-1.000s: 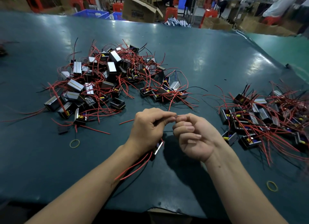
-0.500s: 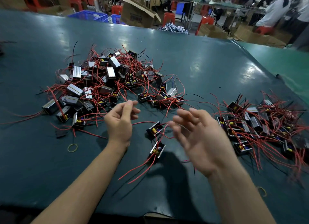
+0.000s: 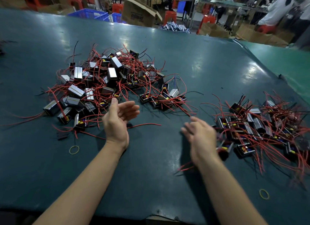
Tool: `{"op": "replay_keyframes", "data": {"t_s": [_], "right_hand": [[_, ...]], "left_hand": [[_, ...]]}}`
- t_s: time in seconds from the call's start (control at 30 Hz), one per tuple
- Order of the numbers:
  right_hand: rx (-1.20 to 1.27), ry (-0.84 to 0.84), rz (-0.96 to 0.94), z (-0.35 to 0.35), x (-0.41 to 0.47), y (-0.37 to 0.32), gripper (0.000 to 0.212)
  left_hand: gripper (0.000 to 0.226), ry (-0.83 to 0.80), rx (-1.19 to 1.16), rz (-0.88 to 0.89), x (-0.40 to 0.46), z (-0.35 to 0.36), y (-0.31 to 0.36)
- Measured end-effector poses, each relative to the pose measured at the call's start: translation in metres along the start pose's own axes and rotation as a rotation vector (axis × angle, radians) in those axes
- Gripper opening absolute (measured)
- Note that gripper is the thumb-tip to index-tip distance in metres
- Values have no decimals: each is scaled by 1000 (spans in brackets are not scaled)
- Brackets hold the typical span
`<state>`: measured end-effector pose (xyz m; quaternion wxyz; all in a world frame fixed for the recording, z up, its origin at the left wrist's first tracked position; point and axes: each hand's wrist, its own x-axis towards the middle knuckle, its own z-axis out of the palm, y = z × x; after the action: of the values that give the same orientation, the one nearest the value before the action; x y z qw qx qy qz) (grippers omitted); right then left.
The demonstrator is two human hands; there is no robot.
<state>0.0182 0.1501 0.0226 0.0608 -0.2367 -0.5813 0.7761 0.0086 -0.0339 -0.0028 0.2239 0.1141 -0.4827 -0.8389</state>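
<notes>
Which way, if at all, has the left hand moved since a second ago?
Yes: the left hand moved left, nearer the left rubber band.

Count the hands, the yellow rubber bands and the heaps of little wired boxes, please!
Hands: 2, the left hand and the right hand, both open.
Yellow rubber bands: 2, the left rubber band and the right rubber band.
Heaps of wired boxes: 2, the left heap and the right heap.
Total: 6.
</notes>
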Motion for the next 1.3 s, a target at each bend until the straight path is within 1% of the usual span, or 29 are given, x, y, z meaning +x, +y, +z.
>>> {"op": "replay_keyframes", "data": {"t_s": [0.03,0.13,0.23,0.3,0.37,0.43,0.5,0.53,0.6,0.67,0.7,0.73,0.77,0.83,0.87,0.97,1.03,1.1,1.17,1.23,1.27,1.3], "right_hand": [[-6,37,-11,-15,12,-11,28],[-54,63,-10,-41,41,-29,35],[-173,115,-58,-43,50,-26,26],[-277,102,-129,-42,49,-17,30],[-436,92,-260,-42,42,-4,33],[-641,48,-428,-42,32,8,31],[-777,-23,-536,-42,24,14,29],[-802,-53,-552,-42,23,15,29],[-799,-66,-542,-42,22,11,31],[-762,-59,-526,-44,23,10,32],[-755,-64,-520,-44,22,10,32],[-757,-71,-520,-44,22,10,32],[-766,-80,-521,-44,22,10,32],[-783,-90,-519,-43,22,11,31],[-786,-91,-518,-43,22,11,31],[-782,-90,-520,-44,22,11,32],[-783,-97,-513,-45,23,12,32],[-776,-104,-511,-45,23,12,32],[-774,-105,-513,-45,25,12,32],[-779,-111,-517,-44,25,12,32],[-780,-113,-520,-44,25,12,32],[-782,-108,-524,-44,25,12,32]], "left_hand": [[52,-15,23,2,0,0,-1],[44,-51,111,27,-1,1,-4],[34,-76,264,84,-3,1,-8],[29,-89,386,113,-2,4,-11],[20,-144,594,163,0,9,-14],[8,-251,889,300,7,17,-14],[20,-322,1103,440,21,28,-13],[29,-331,1208,464,30,34,-12],[52,-360,1433,445,47,45,-12],[73,-498,1615,374,60,52,-17],[75,-577,1675,351,63,54,-20],[72,-625,1702,344,65,55,-24],[65,-624,1699,355,66,55,-27],[51,-532,1691,405,67,55,-26],[48,-504,1711,417,67,55,-23],[53,-571,1685,336,68,52,-12],[56,-558,1654,303,69,45,-3],[55,-516,1650,307,68,36,2],[52,-516,1731,342,66,29,4],[55,-522,1817,358,66,28,5],[53,-526,1815,351,67,28,7],[45,-533,1772,347,67,29,8]]}}
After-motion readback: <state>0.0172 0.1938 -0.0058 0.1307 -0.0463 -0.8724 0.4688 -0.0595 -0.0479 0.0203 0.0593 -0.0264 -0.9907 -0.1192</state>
